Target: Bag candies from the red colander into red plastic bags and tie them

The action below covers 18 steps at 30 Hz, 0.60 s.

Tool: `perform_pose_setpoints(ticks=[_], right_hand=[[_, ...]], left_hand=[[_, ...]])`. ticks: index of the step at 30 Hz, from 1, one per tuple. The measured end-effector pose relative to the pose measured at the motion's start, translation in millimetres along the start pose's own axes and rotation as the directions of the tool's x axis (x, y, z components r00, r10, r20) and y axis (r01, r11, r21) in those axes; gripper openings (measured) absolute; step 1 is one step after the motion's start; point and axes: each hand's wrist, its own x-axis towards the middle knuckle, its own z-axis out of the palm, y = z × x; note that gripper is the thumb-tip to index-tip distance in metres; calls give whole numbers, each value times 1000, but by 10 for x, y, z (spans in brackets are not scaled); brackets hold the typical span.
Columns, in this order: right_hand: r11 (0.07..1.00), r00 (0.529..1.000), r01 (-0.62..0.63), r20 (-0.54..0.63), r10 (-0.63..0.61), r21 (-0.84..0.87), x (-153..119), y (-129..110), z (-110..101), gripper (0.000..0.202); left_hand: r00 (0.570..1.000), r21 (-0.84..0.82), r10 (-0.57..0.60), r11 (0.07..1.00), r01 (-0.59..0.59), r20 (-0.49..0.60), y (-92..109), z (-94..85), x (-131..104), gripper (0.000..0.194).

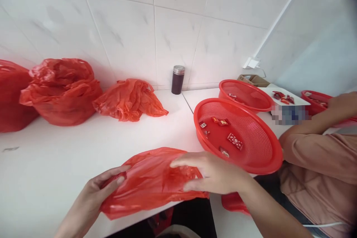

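A thin red plastic bag lies across the front edge of the white table, between my two hands. My left hand pinches its left end between thumb and fingers. At the bag's right end is my right hand, its thumb and fingers spread apart against the crumpled plastic. Just beyond my right hand stands a large red mesh basket, slightly tilted in view. On its floor lie several small wrapped packets, among them a red one with white spots.
Along the wall sit a bulging red bag, another at the far left, a crumpled red bag pile and a dark thermos. Behind the large basket stands another red basket. A co-worker's arm reaches in at right, near a white scale.
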Motion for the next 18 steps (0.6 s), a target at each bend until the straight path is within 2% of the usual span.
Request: perform_pose_setpoints(ticks=[2,4,6,8,10,13,16,18], right_hand=[[997,982,-71,-177,70,4,-283,84,-157,46],[952,916,-276,-336,219,-130,-544,227,-264,52],[841,861,-467,-356,362,-274,-698,361,-292,44],[771,849,-521,-313,425,-366,-699,420,-248,30],[776,857,-506,-324,402,-377,-552,407,-181,30],[868,882,-430,-321,346,-246,-159,401,-174,51],[936,937,-318,-203,286,-149,289,597,-379,62],[907,929,-352,-202,310,-229,568,830,-591,67]], left_hand=[[1000,84,28,996,-27,-9,-15,-10,9,55],[995,155,95,984,-91,-18,-40,0,27,59],[989,217,146,967,-136,-29,-71,32,55,59],[986,245,164,958,-151,-34,-99,76,94,56],[988,230,153,963,-143,-23,-123,113,137,53],[992,195,128,973,-124,-9,-150,115,188,48],[994,137,99,986,-92,-45,-166,50,186,43],[994,91,77,993,-70,-73,-169,8,136,42]])
